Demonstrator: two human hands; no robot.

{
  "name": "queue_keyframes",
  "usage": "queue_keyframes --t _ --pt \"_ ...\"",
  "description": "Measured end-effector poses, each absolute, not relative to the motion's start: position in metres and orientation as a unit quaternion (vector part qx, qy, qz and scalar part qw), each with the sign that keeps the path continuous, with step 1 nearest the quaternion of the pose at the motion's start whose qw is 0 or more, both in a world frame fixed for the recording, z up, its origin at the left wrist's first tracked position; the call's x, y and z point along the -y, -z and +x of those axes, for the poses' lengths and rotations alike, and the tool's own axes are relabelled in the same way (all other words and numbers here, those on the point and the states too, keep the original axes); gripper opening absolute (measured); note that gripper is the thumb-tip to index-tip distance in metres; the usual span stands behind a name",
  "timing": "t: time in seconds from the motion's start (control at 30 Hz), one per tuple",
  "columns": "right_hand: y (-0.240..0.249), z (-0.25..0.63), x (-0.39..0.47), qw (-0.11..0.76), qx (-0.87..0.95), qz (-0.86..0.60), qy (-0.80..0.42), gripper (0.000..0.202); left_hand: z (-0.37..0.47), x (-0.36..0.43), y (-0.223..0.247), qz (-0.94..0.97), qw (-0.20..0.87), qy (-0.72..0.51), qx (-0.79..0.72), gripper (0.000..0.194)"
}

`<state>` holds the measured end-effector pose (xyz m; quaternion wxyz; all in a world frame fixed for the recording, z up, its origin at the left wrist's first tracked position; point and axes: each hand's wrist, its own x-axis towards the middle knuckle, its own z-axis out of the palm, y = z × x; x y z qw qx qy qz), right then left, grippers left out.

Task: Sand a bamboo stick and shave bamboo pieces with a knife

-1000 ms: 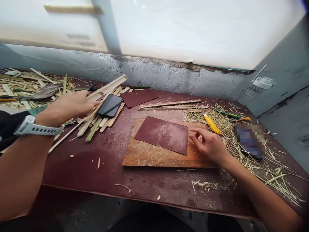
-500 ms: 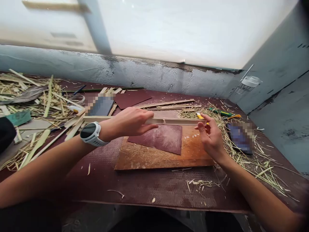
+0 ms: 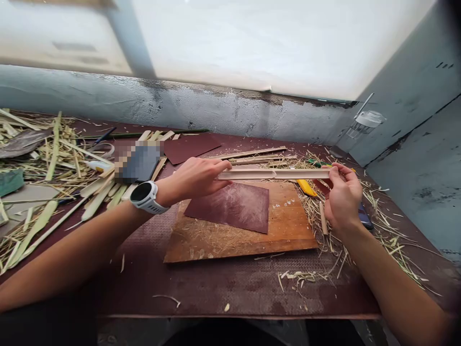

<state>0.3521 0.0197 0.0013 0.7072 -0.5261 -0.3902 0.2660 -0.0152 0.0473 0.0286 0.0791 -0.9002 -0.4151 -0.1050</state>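
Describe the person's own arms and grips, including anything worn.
The left grip and right grip are ungloved human hands. A watch with a round, dark face and pale, slotted strap sits on the left wrist. No sleeve covers either visible forearm.

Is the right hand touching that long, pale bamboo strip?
Touching. The head view shows the right hand gripping the long, pale bamboo strip at one end, no gap showing.

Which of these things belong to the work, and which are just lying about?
Seemingly in use:
pale strip, held by left hand and right hand
dark red sheet
wooden board under it

Probably just lying about:
loose shavings
lidded clear container
second red sheet at the back
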Motion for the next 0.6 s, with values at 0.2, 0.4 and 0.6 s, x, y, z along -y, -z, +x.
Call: queue_keyframes --t 0.2,0.4,0.6 --pt "-0.001 0.346 -0.016 0.653 0.452 -0.551 -0.258 0.045 -0.042 -0.094 -0.025 -0.856 0.059 0.14 0.495 0.048" --pt "0.003 0.338 -0.005 0.531 0.629 -0.563 -0.08 0.051 -0.06 -0.165 -0.019 -0.795 0.027 0.093 0.599 0.062" --pt "0.006 0.342 0.0 0.173 0.719 -0.668 0.084 0.041 -0.056 -0.207 0.002 -0.782 -0.025 0.082 0.618 0.059"
